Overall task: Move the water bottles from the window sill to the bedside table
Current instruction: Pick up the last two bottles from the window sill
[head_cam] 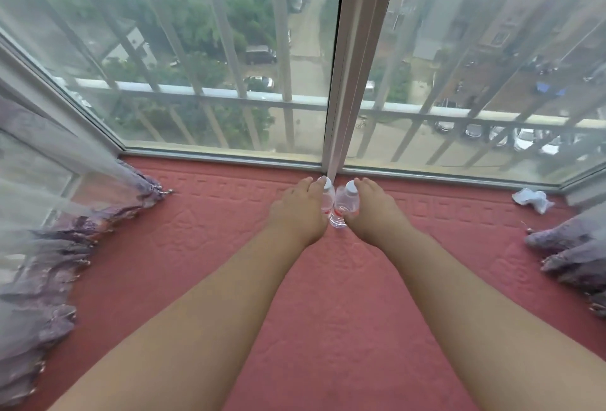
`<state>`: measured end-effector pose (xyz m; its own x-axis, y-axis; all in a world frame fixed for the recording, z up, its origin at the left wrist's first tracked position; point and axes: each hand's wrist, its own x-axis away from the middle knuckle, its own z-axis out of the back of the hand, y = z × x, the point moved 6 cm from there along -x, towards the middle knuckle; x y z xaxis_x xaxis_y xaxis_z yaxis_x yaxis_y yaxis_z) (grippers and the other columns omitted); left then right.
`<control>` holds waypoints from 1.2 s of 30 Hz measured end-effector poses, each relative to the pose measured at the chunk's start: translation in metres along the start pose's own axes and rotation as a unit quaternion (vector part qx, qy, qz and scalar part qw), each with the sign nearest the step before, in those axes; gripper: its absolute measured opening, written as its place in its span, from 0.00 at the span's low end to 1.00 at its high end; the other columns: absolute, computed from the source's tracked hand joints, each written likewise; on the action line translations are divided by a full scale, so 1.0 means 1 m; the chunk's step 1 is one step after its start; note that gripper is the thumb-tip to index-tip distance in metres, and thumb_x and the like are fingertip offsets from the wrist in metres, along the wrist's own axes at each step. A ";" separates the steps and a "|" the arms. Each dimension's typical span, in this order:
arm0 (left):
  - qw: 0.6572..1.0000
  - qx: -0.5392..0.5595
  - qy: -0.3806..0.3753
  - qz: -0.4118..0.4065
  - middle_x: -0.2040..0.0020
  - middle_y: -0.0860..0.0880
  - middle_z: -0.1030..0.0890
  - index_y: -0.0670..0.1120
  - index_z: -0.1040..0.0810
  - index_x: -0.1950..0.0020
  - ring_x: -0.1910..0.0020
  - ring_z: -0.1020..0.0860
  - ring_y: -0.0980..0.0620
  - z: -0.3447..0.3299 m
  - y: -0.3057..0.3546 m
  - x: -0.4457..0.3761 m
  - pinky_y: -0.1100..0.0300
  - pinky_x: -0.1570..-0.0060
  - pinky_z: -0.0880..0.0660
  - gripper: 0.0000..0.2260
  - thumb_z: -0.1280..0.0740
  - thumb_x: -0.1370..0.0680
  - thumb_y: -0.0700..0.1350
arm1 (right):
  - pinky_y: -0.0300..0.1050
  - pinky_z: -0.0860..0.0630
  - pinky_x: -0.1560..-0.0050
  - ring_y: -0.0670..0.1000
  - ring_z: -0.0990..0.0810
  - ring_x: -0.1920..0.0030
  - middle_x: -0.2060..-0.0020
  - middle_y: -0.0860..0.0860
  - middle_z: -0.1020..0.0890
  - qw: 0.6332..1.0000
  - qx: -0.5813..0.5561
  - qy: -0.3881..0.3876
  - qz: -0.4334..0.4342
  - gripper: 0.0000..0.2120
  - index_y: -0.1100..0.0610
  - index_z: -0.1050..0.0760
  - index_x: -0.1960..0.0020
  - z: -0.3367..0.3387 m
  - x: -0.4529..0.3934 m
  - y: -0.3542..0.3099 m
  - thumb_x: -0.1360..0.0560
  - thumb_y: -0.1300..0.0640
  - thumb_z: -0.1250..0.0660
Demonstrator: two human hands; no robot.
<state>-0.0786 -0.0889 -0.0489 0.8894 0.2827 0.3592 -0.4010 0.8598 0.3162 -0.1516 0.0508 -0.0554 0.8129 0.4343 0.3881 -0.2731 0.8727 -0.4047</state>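
Note:
Two small clear water bottles with white caps stand side by side on the red quilted window sill mat (203, 246), close to the window frame's middle post. My left hand (300, 210) is wrapped around the left bottle (328, 197). My right hand (370, 210) is wrapped around the right bottle (342, 205). The bottles nearly touch each other, and both seem to rest on the mat. My fingers hide most of each bottle's body. The bedside table is not in view.
Purple sheer curtains bunch on the sill at the left (49, 246) and at the right (570, 246). A crumpled white tissue (533, 199) lies in the far right corner. The window glass (196, 66) rises directly behind the bottles.

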 end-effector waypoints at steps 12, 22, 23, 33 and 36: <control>0.998 0.006 0.023 -0.053 0.36 0.50 0.29 0.54 0.33 0.31 0.42 0.28 0.42 -0.010 0.010 -0.026 0.47 0.46 0.26 0.21 0.37 0.23 0.44 | 0.52 0.24 0.44 0.58 0.24 0.43 0.36 0.52 0.30 0.998 -0.043 0.054 0.013 0.20 0.51 0.25 0.34 -0.017 -0.005 0.004 0.25 0.61 0.36; 0.986 -0.024 0.075 -0.150 0.47 0.50 0.28 0.50 0.27 0.46 0.52 0.28 0.47 -0.063 0.012 0.032 0.50 0.62 0.25 0.11 0.34 0.25 0.37 | 0.50 0.25 0.56 0.57 0.22 0.54 0.46 0.49 0.29 0.996 -0.070 0.063 -0.001 0.18 0.52 0.22 0.43 -0.068 0.054 0.031 0.27 0.68 0.40; 0.985 -0.012 0.083 -0.149 0.47 0.51 0.28 0.51 0.26 0.46 0.53 0.28 0.47 -0.066 0.010 0.044 0.49 0.61 0.24 0.12 0.34 0.26 0.37 | 0.50 0.25 0.56 0.57 0.22 0.53 0.45 0.49 0.29 0.995 -0.077 0.060 -0.005 0.18 0.52 0.22 0.43 -0.072 0.065 0.034 0.27 0.68 0.40; 0.988 0.086 0.065 -0.111 0.45 0.58 0.23 0.54 0.26 0.41 0.52 0.27 0.51 -0.105 -0.012 0.180 0.51 0.56 0.25 0.14 0.34 0.25 0.43 | 0.30 0.35 0.64 0.43 0.26 0.59 0.51 0.44 0.29 0.989 -0.146 0.010 -0.021 0.14 0.46 0.21 0.49 -0.094 0.182 0.052 0.31 0.61 0.31; 0.990 0.096 0.040 -0.096 0.45 0.60 0.24 0.55 0.26 0.42 0.52 0.28 0.52 -0.120 -0.013 0.212 0.52 0.56 0.25 0.13 0.35 0.25 0.44 | 0.34 0.28 0.60 0.43 0.25 0.57 0.54 0.43 0.27 0.988 -0.152 -0.022 -0.019 0.12 0.45 0.20 0.51 -0.109 0.211 0.056 0.32 0.58 0.30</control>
<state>0.1414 0.0103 -0.0820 0.9649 0.1606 0.2076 -0.2496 0.8063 0.5363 0.0604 0.1672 -0.0869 0.7953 0.4165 0.4404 -0.0696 0.7845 -0.6162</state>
